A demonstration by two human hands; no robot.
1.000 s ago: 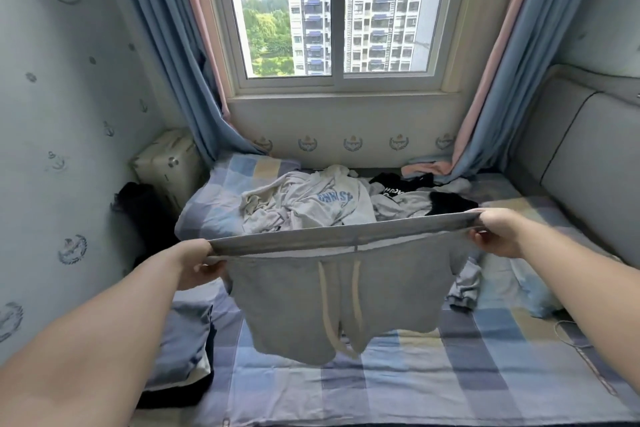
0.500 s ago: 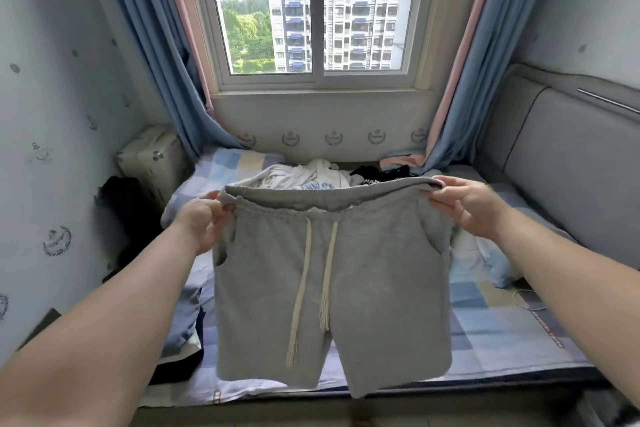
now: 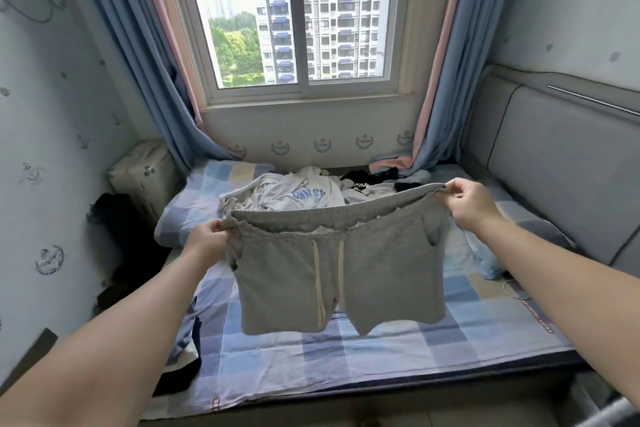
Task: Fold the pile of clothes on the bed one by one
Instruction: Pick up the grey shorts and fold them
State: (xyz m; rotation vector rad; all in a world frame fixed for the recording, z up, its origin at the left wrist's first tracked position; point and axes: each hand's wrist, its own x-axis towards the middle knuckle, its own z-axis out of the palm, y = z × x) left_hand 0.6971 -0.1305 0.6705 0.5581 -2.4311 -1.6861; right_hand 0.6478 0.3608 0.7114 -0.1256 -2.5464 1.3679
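Left hand | right hand | pinching grey shorts waistband ends, above bed

The shorts between the left hand and the right hand are plain mid-grey, with two cream drawstrings down the front. Beyond the hands lie a white garment with blue lettering and a black garment. Below the hands the bed sheet is checked in blue, pale blue, white and pale yellow. Above the hands the curtains are blue, edged pink. Left of the left hand the wall is pale with grey-blue wreath emblems. Right of the right hand the headboard is grey.
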